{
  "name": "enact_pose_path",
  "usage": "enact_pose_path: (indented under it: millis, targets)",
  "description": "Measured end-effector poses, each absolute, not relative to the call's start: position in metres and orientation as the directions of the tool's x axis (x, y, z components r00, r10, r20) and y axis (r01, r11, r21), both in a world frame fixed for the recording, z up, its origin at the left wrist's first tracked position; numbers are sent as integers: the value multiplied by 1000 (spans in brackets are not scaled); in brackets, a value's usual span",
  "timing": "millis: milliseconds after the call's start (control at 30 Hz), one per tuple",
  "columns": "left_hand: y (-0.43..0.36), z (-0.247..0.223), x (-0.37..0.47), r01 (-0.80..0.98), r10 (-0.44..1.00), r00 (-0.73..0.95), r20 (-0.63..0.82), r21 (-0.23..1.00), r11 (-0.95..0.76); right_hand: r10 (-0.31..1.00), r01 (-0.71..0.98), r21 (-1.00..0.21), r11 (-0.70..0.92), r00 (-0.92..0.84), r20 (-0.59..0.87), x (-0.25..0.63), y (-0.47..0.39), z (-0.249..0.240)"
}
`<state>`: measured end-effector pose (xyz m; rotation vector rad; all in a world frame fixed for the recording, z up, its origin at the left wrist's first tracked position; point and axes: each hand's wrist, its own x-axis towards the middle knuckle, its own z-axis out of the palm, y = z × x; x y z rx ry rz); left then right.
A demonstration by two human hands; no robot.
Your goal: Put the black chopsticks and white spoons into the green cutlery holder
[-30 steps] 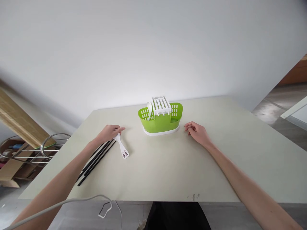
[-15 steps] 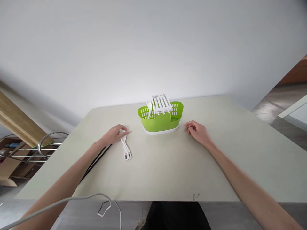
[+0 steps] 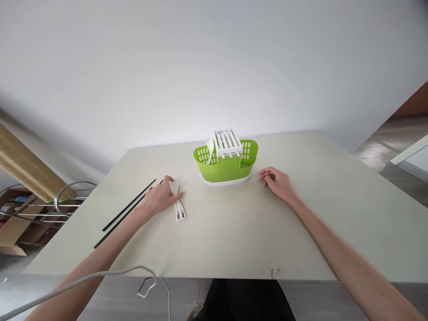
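Note:
My left hand hovers at or just over two white spoons, thumb and index finger spread apart. The spoons' patterned handle ends point towards me; the hand partly covers their bowls. Beside it, two black chopsticks lie slantwise, the nearer one partly under my wrist. My right hand rests on the table to the right of the basket, fingers loosely bent, holding nothing visible. Between the hands stands a green basket on a white base. Another white spoon leans upright inside its left part.
A white slotted rack with small hooks sits across the basket's top. The table meets a pale wall at its far edge. A grey cable crosses at the near left. A metal rack stands beyond the left edge.
My left hand has shifted slightly towards me and opened its thumb and index finger wider. More of the chopsticks shows beside it. My right hand stays in place; the view has shifted a little.

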<state>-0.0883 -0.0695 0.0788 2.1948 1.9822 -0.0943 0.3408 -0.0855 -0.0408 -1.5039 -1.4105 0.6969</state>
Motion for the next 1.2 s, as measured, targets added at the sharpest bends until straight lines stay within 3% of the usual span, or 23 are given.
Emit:
enact_pose_path:
  millis: [200,667,1200]
  targets:
    - [-77,67,-83,981,974,183,-132,96,-171,969,447,-891,74,180,171,341,-87,-39]
    - [-86,55,-86,980,976,147,-161,159,-121,967,452,-887,98,169,193,342,-86,-42]
    - [-120,68,-146,993,967,120,-225,25,-118,967,443,-891,95,172,188,341,-87,-41]
